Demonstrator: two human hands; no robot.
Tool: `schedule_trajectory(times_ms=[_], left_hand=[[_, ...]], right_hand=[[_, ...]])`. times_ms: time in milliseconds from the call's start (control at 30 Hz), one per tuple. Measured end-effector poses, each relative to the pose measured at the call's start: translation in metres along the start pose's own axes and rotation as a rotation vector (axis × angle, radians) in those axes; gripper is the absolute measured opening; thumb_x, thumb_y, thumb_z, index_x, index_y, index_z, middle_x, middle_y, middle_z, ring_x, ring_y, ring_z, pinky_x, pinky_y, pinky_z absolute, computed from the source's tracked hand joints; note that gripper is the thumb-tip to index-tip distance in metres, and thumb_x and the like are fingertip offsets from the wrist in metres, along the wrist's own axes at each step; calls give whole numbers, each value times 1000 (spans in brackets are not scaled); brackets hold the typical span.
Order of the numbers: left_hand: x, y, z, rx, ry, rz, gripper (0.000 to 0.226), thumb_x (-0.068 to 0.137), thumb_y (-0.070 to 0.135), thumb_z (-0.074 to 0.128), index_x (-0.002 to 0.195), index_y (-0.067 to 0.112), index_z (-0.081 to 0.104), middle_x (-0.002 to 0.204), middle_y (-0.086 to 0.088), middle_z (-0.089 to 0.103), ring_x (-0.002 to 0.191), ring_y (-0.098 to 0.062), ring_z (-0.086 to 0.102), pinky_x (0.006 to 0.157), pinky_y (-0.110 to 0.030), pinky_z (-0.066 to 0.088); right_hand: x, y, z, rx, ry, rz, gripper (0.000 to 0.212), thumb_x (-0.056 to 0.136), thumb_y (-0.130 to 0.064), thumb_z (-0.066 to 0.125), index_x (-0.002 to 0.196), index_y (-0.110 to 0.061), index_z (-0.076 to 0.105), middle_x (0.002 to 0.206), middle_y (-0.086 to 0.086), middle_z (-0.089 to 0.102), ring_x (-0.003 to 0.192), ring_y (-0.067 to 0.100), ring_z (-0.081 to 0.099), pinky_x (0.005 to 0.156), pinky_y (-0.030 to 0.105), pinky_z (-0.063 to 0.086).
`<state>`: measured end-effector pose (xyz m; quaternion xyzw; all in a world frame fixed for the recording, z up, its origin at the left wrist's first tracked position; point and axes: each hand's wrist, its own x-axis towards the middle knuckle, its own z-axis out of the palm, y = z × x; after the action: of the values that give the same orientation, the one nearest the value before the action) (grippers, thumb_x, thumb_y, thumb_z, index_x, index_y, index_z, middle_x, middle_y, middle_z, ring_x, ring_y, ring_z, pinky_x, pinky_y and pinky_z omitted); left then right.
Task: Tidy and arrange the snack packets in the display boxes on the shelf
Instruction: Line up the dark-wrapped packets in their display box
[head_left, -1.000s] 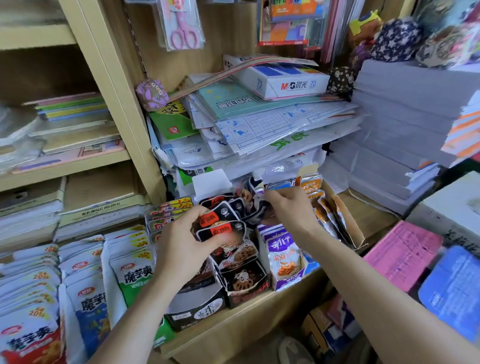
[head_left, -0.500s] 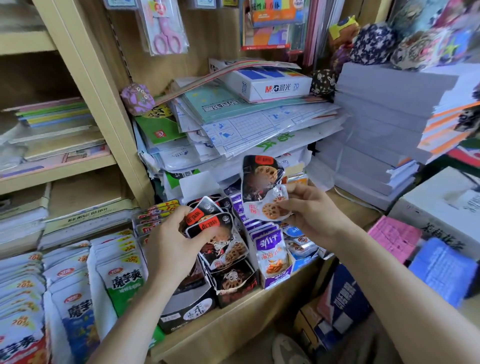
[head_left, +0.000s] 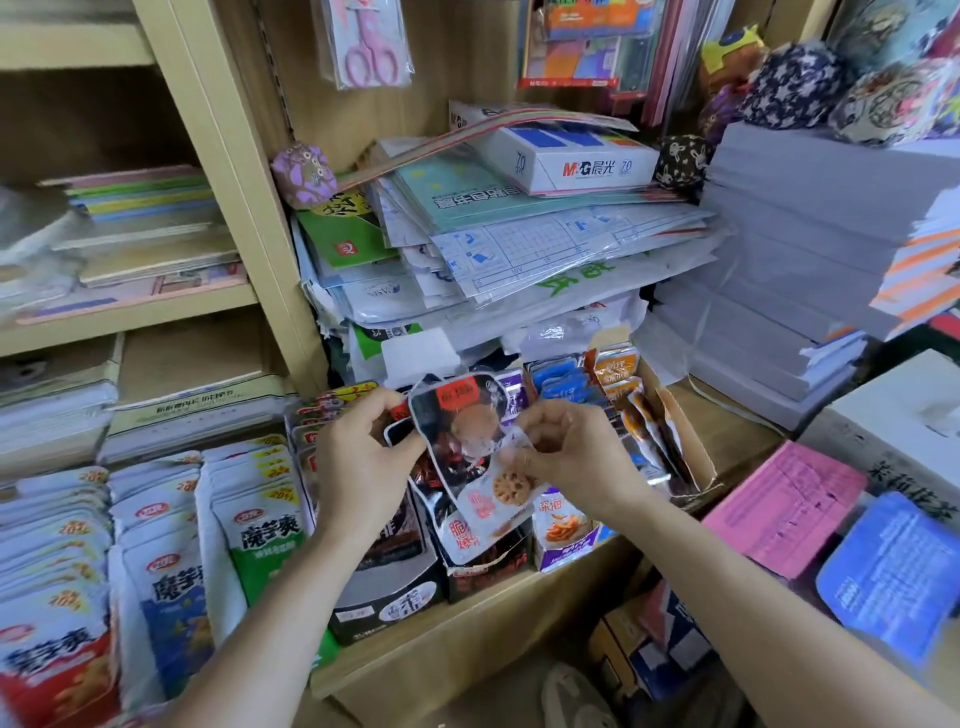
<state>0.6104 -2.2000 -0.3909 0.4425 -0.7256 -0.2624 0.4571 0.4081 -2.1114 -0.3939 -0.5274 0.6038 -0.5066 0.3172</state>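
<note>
Both hands hold a small bunch of lotus-root snack packets (head_left: 460, 441) just above the display boxes at the middle of the shelf's front edge (head_left: 467, 631). The front packet is black with a red label at the top and tilts to the left. A white one printed with a lotus-root slice hangs below it.

The left hand (head_left: 363, 462) has its fingers curled, and thumb and forefinger pinch the bunch at its left edge. The right hand (head_left: 569, 457) pinches the right edge, its fingers bent in tight on the wrapper.

Directly beneath the bunch stands a dark display box (head_left: 485, 569) with more lotus-root packets upright in it. A black display box (head_left: 387, 592) touches it on the left and a purple box (head_left: 566, 543) on the right. Further right, a torn cardboard box (head_left: 693, 457) holds orange packets.

Rows of white, green and blue konjac packets (head_left: 254, 525) fill the left end of the shelf. Behind the boxes rises a pile of wrapped paper goods (head_left: 519, 249) topped by an M&G carton (head_left: 566, 156).
</note>
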Motion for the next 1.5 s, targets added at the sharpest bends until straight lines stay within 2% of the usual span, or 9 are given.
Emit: schedule_trajectory(times_ms=[167, 267, 533, 700, 767, 933, 1133, 1267, 1500], left_hand=[[4, -3, -1, -137, -20, -65, 18, 82, 10, 81, 83, 25, 72, 77, 12, 72, 73, -1, 62, 61, -14, 43], [6, 1, -5, -248, -47, -110, 18, 80, 35, 79, 85, 19, 73, 80, 14, 73, 77, 1, 65, 68, -17, 46], [0, -1, -23, -497, -289, -88, 34, 91, 54, 57, 104, 24, 69, 102, -5, 71, 102, -32, 65, 95, -67, 45], [-9, 3, -29, -347, -403, 20, 60, 72, 55, 75, 126, 35, 57, 120, 7, 68, 111, -11, 65, 98, -31, 47], [-11, 3, -28, -146, -378, 74, 80, 65, 51, 87, 134, 43, 48, 130, 19, 58, 120, -1, 56, 95, -18, 44], [-11, 4, -23, -11, -243, 120, 76, 69, 39, 90, 130, 46, 44, 124, 29, 52, 117, 10, 49, 94, -11, 37], [-6, 2, -19, 46, -164, 164, 74, 67, 34, 92, 131, 31, 55, 118, 26, 54, 109, 9, 52, 94, -8, 38], [-2, 2, -16, 41, -71, 252, 75, 70, 31, 91, 136, 21, 57, 123, 10, 58, 114, 6, 52, 96, -6, 37], [-1, 1, -19, 223, 52, 408, 96, 72, 36, 88, 153, 23, 39, 153, -1, 37, 140, -9, 37, 108, -17, 36]], right_hand=[[-4, 4, 11, -371, 94, -78, 52, 81, -28, 84, 126, -28, 58, 67, -8, 66, 61, 3, 62, 59, 19, 50], [-6, 5, 15, -469, 112, -87, 37, 82, -34, 81, 115, -26, 67, 69, -8, 66, 63, 3, 64, 59, 27, 56], [0, 11, 25, -542, 138, -102, 17, 86, -23, 78, 103, -17, 75, 47, -3, 53, 48, 8, 56, 47, 14, 41], [0, 10, 29, -553, 126, -120, 8, 83, -20, 80, 90, -19, 76, 45, -13, 42, 52, -5, 54, 50, 8, 37], [0, 9, 29, -550, 129, -143, 32, 82, -20, 81, 68, -39, 60, 44, -12, 40, 50, -1, 53, 48, 10, 37], [-2, 11, 29, -540, 131, -160, 12, 84, -21, 79, 94, -21, 74, 53, -13, 51, 48, 5, 51, 52, 22, 47], [-9, 12, 29, -705, 108, -376, 97, 74, -20, 86, 153, -30, 32, 141, 1, 37, 121, 21, 48, 91, 33, 53], [-3, 15, 29, -883, 62, -518, 109, 70, -35, 89, 157, -36, 23, 152, 5, 32, 129, 30, 41, 105, 43, 43], [21, 15, 31, -849, 130, -463, 95, 71, -33, 87, 149, -34, 34, 139, 1, 43, 106, 26, 57, 80, 39, 52]])
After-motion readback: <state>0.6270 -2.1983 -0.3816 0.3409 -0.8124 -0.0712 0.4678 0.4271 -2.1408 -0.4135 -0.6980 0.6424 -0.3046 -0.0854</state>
